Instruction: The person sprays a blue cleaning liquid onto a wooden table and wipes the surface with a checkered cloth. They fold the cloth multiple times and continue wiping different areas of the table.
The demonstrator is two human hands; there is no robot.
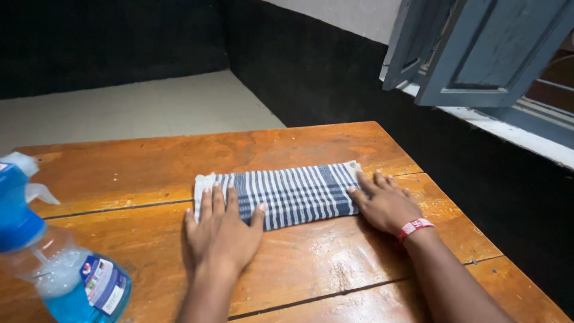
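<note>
Hands, left [222, 230] and right [384, 204], press flat on striped cloth [293, 194].

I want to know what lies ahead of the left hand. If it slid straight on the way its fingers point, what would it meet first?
The left hand already has its fingertips on the striped cloth, so it would push into the cloth first. Beyond that, only bare wooden table shows up to the far edge.
</note>
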